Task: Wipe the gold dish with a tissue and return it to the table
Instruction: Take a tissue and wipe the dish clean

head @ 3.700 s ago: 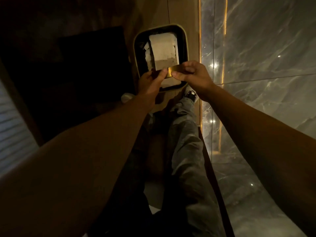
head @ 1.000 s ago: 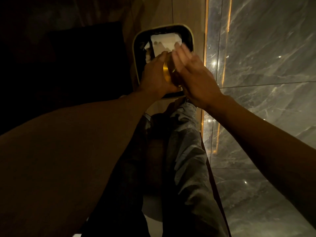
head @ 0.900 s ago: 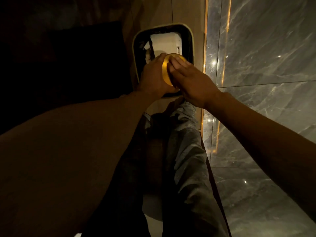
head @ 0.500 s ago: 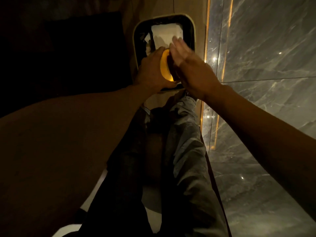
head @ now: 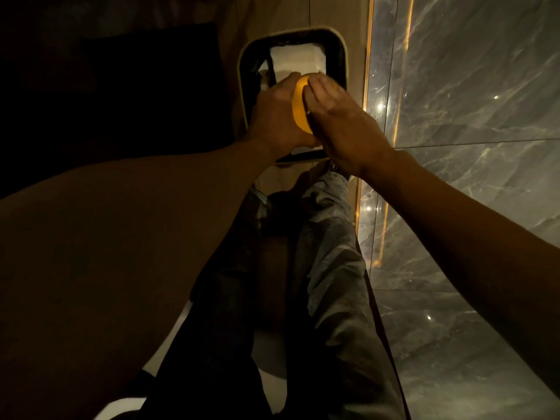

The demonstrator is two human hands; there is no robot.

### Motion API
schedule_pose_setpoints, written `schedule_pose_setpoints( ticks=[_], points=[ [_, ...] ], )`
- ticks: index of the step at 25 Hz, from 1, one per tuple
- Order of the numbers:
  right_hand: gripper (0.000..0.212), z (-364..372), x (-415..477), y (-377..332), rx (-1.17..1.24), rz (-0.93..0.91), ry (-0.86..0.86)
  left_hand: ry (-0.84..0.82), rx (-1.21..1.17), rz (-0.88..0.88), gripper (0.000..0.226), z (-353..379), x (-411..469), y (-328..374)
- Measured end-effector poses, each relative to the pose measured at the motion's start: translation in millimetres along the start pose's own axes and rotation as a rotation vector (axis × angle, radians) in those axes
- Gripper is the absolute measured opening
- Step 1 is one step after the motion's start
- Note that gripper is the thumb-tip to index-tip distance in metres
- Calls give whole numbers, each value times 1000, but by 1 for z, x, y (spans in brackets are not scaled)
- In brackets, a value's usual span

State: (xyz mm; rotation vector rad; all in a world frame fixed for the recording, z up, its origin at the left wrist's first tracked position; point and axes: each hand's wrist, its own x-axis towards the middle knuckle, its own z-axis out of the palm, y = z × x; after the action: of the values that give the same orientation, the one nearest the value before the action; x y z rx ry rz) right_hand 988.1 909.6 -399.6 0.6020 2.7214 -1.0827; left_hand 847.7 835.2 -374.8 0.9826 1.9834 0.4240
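A small gold dish point(head: 300, 109), probably stiff, light and slippery, is best gripped at its rim. It glows yellow, held on edge above a dark tray point(head: 242, 95). Left hand point(head: 277, 118) fingers clasp it; right hand point(head: 336, 122) lies flat against it, any tissue hidden.

I see a glossy grey marble floor point(head: 472, 207) on the right, with an amber light strip point(head: 365, 116) along its edge beside a tan wooden strip point(head: 291, 180). On that tan strip stands a dark rounded bin point(head: 247, 95) with a pale rim, white tissue point(head: 295, 60) inside. My shoe point(head: 335, 169) rests just below it.
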Motion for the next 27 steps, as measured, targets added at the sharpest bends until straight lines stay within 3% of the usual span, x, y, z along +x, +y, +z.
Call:
schedule_pose_setpoints(
  ticks=[2, 5, 9, 12, 16, 19, 22, 25, 27],
  points=[
    [63, 1, 0, 0, -9, 8, -31, -13, 22, -5, 82, 0, 0, -1],
    [55, -1, 3, -2, 5, 79, 145, -11, 5, -6, 85, -2, 0, -2],
    [57, 3, -1, 3, 9, 17, -48, -5, 34, -15, 87, -1, -1, -5],
    [55, -4, 2, -1, 46, 60, 153, 6, 12, -7, 83, 0, -2, -4],
    [58, -2, -1, 3, 14, 8, -49, 36, -30, 17, 81, 3, -3, 0],
    [57, -5, 1, 6, 9, 53, 35, 34, -30, -23, 84, 2, -2, -4],
    [57, -5, -1, 2, -15, -12, -77, 12, 15, -11, 91, 0, 0, -5],
    [56, -4, -3, -7, 29, 25, 70, 2, 49, -32, 89, -1, -3, -6],
    [58, 0, -1, -9, 40, 18, 9, 0, 29, -12, 89, -4, -5, -6]
  ],
)
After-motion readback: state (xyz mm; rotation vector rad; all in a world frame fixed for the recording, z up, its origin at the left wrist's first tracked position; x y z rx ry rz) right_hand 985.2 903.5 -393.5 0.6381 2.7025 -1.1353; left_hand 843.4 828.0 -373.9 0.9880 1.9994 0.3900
